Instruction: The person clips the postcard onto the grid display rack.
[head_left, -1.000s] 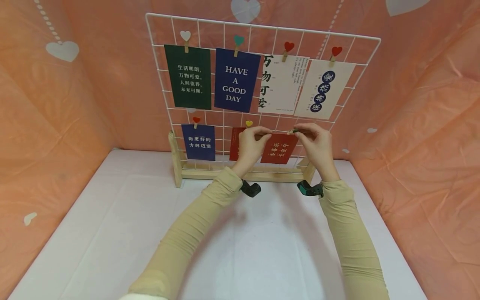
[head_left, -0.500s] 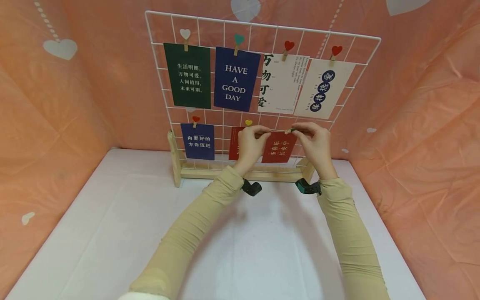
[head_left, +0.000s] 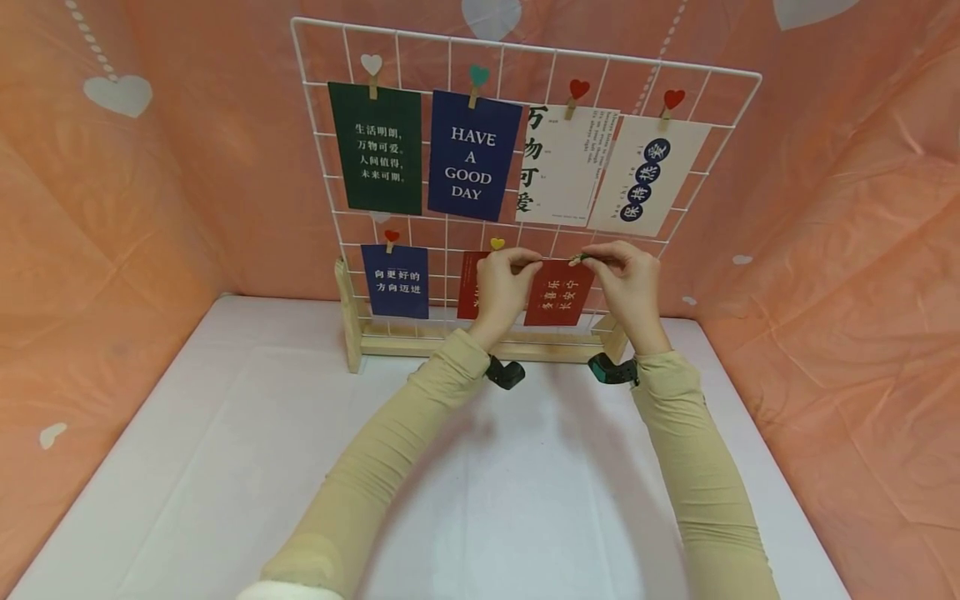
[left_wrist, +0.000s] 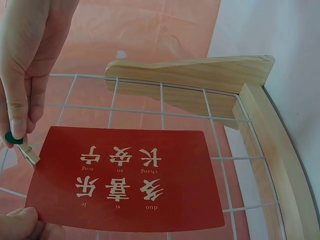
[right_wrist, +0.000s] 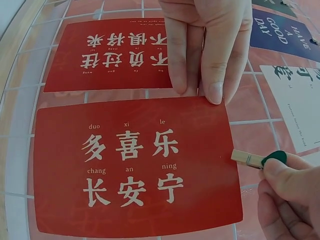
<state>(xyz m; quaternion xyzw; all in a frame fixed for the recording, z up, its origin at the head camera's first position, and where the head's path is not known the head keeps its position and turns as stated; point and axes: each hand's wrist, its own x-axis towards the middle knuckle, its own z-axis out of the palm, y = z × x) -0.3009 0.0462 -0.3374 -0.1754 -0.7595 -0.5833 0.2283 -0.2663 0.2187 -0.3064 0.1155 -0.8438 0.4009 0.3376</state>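
A red card with white Chinese characters stands against the lower right of a white wire grid. My left hand pinches its upper left corner between thumb and fingers. In my right hand is a small wooden clothespin with a dark green decoration, pinched between thumb and finger. The clothespin's tip lies right at the card's top edge, near the middle, as the right wrist view shows. Behind my left hand, another red card is partly hidden.
Several cards hang from heart-topped clips, among them a green card, a blue card, two white cards and a small blue card. A wooden stand holds the grid on a white-covered table. Peach cloth surrounds it.
Both hands stay at the card. The right hand and clothespin have shifted slightly left along its top edge. The whole view has drifted up a little.
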